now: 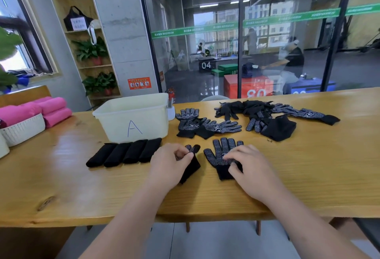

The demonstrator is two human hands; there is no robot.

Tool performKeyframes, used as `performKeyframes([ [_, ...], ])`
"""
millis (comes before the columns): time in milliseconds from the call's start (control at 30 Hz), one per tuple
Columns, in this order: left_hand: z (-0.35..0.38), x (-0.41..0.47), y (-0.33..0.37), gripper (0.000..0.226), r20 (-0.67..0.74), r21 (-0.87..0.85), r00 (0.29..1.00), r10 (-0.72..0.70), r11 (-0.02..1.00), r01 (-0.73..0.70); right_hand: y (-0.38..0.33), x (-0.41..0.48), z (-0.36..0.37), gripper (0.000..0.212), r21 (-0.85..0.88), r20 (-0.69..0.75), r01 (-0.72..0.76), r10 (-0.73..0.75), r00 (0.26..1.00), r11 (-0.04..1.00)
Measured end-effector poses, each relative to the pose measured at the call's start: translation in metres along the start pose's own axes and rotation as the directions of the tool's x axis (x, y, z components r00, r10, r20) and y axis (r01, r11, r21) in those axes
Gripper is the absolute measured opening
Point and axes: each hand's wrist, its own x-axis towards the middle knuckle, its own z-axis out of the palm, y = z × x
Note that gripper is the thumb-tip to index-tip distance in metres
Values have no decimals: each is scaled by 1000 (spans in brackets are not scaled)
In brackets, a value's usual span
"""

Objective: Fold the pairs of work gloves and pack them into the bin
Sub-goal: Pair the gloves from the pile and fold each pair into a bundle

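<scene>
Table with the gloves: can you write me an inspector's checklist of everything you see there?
Surface: wooden table, glossy.
Job's things: bin marked A; four folded bundles in a row in front of it; loose gloves further back; crumpled glove and flat glove nearest.
Clutter: pink rolls in and beside a white basket, far left.
Hands: left hand pinches the crumpled glove; right hand rests on the flat glove, grip unclear.
Cables: nothing seen.
Surroundings: glass wall behind the table; plant shelf at left.
</scene>
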Motion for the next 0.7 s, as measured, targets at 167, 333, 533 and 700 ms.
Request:
performKeyframes([
  [167,9,13,35,9,19,-271,998,-57,961,60,11,3,-3,30,184,-37,-31,38,999,983],
  [333,39,18,60,10,73,-347,997,-28,936,51,12,2,-9,36,474,30,-122,123,992,872],
  [533,63,15,48,7,102,-355,995,19,935,18,19,2,-9,12,614,66,-227,238,969,756],
  [700,53,11,21,44,144,48,956,256,963,-265,32,10,-6,11,699,-97,-348,564,820,625],
])
